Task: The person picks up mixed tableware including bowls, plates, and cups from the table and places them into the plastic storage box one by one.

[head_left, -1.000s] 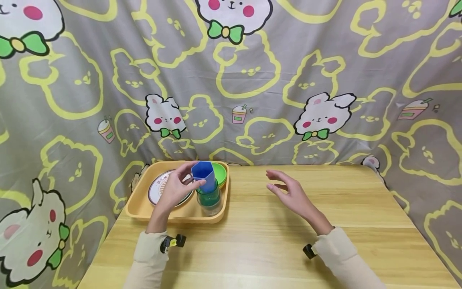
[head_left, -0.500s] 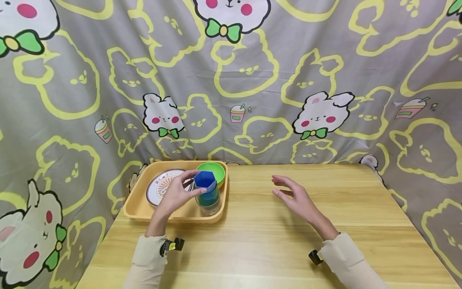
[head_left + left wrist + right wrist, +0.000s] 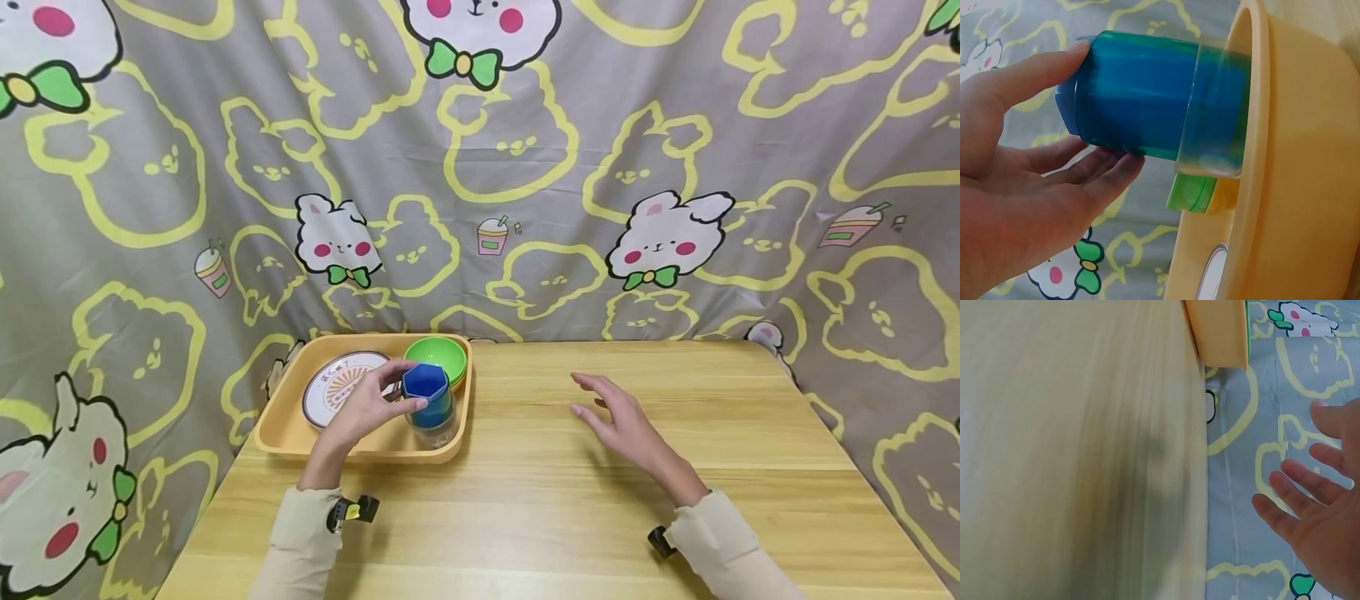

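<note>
A blue hexagonal cup (image 3: pixel 426 382) is nested in a green see-through cup (image 3: pixel 1100 94), which sits inside a clear cup (image 3: pixel 437 437) at the tray's front right corner. My left hand (image 3: pixel 367 406) holds the blue cup near its rim, thumb on one side and fingers on the other. In the left wrist view the thumb touches the rim, and some fingertips lie along the green cup's wall. My right hand (image 3: pixel 619 421) hovers over the table to the right, fingers relaxed and spread, holding nothing.
The cups stand in an orange-yellow tray (image 3: pixel 288 446). A white patterned plate (image 3: pixel 330 392) lies in its left part, and a green bowl (image 3: pixel 438 357) sits behind the cups over something yellow. A patterned curtain (image 3: pixel 540 283) hangs behind the wooden table (image 3: pixel 540 517).
My left hand has lowered the blue cup down into the green cup. My right hand has drifted slightly to the right and down.
</note>
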A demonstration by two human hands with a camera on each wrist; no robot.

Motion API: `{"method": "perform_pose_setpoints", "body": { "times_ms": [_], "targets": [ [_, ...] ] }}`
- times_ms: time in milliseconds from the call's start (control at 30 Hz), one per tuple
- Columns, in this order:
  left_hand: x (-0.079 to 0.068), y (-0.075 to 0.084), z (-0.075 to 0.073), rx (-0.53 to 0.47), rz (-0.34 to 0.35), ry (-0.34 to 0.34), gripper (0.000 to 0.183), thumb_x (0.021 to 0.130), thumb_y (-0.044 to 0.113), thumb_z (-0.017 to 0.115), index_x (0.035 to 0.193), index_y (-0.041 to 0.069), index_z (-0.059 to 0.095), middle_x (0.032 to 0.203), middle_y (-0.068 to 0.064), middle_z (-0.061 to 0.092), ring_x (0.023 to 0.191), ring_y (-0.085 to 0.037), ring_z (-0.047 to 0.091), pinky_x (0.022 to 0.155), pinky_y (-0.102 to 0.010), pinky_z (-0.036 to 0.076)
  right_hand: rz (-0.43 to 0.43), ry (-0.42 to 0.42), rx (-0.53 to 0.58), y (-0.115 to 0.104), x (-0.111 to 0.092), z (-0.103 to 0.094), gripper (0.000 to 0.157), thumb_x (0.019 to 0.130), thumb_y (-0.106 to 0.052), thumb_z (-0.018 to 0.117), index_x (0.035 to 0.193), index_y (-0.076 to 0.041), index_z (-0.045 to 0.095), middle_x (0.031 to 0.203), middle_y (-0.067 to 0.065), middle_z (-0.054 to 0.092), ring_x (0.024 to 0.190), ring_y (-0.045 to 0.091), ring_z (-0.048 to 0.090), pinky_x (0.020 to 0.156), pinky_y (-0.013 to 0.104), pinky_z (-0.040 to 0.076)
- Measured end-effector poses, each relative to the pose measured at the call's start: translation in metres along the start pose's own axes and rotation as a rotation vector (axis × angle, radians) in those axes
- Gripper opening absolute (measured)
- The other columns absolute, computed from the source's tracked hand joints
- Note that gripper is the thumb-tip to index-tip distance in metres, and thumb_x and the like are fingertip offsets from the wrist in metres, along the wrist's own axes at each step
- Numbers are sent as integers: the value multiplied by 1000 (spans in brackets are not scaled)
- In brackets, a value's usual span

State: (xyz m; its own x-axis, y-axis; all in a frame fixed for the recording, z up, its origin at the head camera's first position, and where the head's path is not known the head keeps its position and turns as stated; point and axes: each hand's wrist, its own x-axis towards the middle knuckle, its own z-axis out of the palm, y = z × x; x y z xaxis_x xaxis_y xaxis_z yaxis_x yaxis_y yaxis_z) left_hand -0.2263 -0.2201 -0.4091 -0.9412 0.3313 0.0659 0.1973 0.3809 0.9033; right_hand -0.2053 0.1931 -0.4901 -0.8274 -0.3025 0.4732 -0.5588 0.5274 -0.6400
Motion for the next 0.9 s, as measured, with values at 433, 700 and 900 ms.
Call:
{"method": "perform_pose_setpoints", "body": {
  "times_ms": [433,700,900],
  "targets": [
    [0,-2,0,-22,-7,-8,62,90,9,79,141,-7,49,141,-27,53,134,-45,49,115,-58,36,33,-15,-19,7,-7,-5,52,100,-17,69,147,-3,52,141,17,58,126,37,57,94,58,55],
    [0,-7,-2,0,20,-10,61,96,15,74,146,-6,47,145,-25,52,138,-43,46,116,-57,36,22,-10,-72,12,-11,-9,53,99,-17,70,147,-2,52,140,18,58,126,38,57,95,58,54],
    [1,-25,-17,153,53,87,48,109,23,53,148,-5,47,147,-26,51,139,-41,46,115,-59,35,10,-26,-209,21,-13,-14,58,100,-22,70,150,-2,48,148,19,51,136,39,48,109,60,43]
  ]
}}
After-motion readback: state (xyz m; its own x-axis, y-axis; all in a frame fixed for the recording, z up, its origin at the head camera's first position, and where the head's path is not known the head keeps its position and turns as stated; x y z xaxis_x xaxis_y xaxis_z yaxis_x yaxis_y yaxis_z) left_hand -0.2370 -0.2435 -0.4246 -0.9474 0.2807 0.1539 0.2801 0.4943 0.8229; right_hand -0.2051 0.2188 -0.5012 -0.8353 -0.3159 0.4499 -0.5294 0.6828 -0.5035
